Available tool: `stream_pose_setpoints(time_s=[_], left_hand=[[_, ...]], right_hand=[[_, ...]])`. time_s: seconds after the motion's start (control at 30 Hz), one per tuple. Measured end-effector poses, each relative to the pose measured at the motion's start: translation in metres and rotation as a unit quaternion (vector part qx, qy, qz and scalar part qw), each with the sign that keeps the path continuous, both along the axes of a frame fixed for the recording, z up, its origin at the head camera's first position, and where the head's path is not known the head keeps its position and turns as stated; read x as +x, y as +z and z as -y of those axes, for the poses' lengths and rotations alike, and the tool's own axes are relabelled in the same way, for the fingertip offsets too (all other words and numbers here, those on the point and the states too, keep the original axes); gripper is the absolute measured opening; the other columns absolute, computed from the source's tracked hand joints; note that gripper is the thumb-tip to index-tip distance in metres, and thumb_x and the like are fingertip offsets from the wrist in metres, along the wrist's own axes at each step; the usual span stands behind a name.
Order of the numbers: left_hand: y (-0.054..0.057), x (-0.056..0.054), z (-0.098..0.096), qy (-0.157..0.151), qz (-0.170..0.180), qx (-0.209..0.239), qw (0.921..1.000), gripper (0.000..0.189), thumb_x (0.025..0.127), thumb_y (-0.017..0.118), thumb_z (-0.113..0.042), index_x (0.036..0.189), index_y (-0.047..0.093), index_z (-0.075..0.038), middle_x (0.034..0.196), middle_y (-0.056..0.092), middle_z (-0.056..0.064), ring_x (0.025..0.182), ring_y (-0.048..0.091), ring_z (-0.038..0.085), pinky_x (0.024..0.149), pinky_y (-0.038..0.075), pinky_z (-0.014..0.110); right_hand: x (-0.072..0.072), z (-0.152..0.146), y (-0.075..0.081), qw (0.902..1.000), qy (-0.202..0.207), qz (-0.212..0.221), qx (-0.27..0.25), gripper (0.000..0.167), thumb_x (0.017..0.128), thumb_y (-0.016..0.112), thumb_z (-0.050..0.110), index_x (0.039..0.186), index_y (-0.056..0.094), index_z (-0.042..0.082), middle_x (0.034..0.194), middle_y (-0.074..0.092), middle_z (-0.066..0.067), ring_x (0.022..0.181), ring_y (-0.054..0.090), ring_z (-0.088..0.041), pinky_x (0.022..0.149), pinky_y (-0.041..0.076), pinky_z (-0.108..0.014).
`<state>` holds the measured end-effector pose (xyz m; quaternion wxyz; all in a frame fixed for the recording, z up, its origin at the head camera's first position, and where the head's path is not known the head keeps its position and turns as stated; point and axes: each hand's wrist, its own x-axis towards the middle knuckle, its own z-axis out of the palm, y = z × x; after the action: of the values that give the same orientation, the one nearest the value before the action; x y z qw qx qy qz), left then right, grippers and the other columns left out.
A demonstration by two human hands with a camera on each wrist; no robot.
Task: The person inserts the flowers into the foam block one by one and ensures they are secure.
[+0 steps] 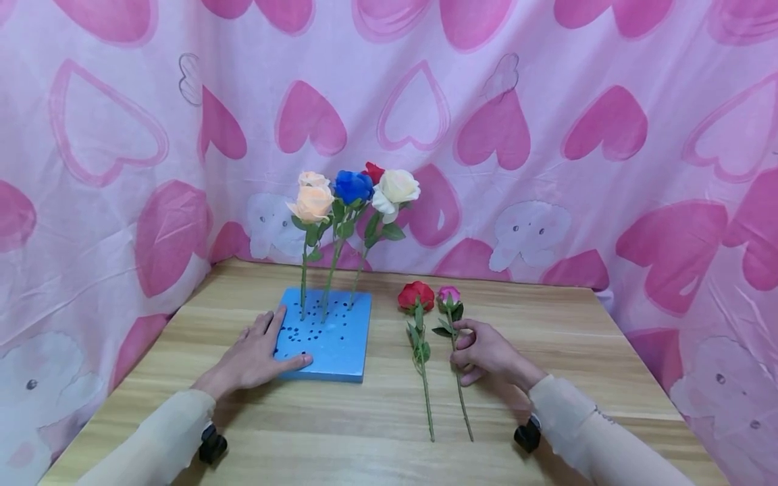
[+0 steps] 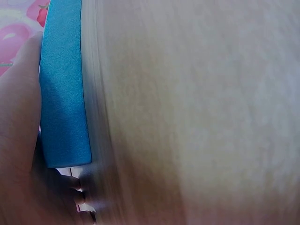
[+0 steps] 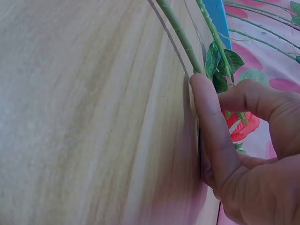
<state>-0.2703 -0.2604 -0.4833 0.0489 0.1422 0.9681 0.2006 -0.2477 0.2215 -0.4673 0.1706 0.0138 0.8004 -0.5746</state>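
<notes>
A blue foam block (image 1: 337,347) dotted with dark holes lies on the table. My left hand (image 1: 255,354) rests at its near left corner, fingers spread along the left edge and thumb across the top. In the left wrist view the block's side (image 2: 63,93) shows beside the thumb. Upright in the block stand peach roses (image 1: 313,202), a blue rose (image 1: 353,187), a white rose (image 1: 396,189) and a red one behind. My right hand (image 1: 489,352) pinches the stem of a pink rose (image 1: 449,295) lying on the table; its stem (image 3: 180,35) runs to the fingertips.
Left of the pink rose lies a loose red rose (image 1: 416,297), its stem parallel and its head away from me. The wooden table (image 1: 316,432) ends at a pink heart-patterned cloth (image 1: 486,202) behind and at both sides.
</notes>
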Motion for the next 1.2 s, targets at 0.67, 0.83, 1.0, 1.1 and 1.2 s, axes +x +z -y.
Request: stream_pose_setpoints(time_s=[0.67,0.83,1.0,1.1,1.2], left_hand=[[0.006,0.001,-0.003,-0.006,0.004,-0.006,1.0,0.132,0.092,0.064,-0.087,0.178,0.009,-0.003,0.175,0.02,0.042,0.159,0.024,0.068,0.128,0.017,0.081],[0.005,0.001,-0.002,-0.006,0.004,-0.002,1.0,0.132,0.092,0.064,-0.087,0.178,0.009,-0.003,0.175,0.019,0.043,0.159,0.023,0.069,0.128,0.016,0.082],[0.005,0.002,-0.001,-0.003,0.006,-0.003,1.0,0.132,0.092,0.063,-0.088,0.178,0.009,-0.003,0.176,0.018,0.043,0.159,0.022,0.069,0.128,0.015,0.082],[0.004,0.001,-0.001,-0.001,0.005,-0.003,1.0,0.131,0.093,0.064,-0.087,0.179,0.009,-0.004,0.176,0.019,0.042,0.159,0.022,0.068,0.129,0.016,0.081],[0.004,0.001,-0.001,-0.002,0.003,-0.003,1.0,0.131,0.093,0.064,-0.087,0.178,0.009,-0.004,0.175,0.019,0.043,0.159,0.023,0.068,0.128,0.016,0.082]], right_hand=[[0.003,-0.005,0.015,0.999,-0.005,-0.012,-0.043,0.088,0.099,0.071,-0.011,0.174,0.03,0.008,0.13,0.061,-0.034,0.099,0.077,-0.039,0.075,0.07,-0.056],[-0.004,-0.006,0.034,0.9971,-0.031,-0.062,-0.03,0.085,0.107,0.065,-0.006,0.178,0.027,0.021,0.132,0.062,-0.032,0.106,0.075,-0.041,0.077,0.07,-0.056],[-0.015,-0.004,0.052,0.9893,-0.068,-0.12,-0.046,0.088,0.108,0.064,-0.005,0.18,0.023,0.026,0.117,0.062,-0.02,0.104,0.076,-0.032,0.079,0.07,-0.055],[-0.02,-0.003,0.062,0.9835,-0.079,-0.15,-0.065,0.088,0.109,0.064,-0.005,0.18,0.021,0.025,0.114,0.063,-0.019,0.097,0.076,-0.022,0.078,0.07,-0.055],[-0.023,-0.002,0.069,0.9778,-0.089,-0.174,-0.076,0.088,0.108,0.064,-0.005,0.18,0.023,0.025,0.114,0.063,-0.019,0.094,0.075,-0.016,0.078,0.069,-0.055]])
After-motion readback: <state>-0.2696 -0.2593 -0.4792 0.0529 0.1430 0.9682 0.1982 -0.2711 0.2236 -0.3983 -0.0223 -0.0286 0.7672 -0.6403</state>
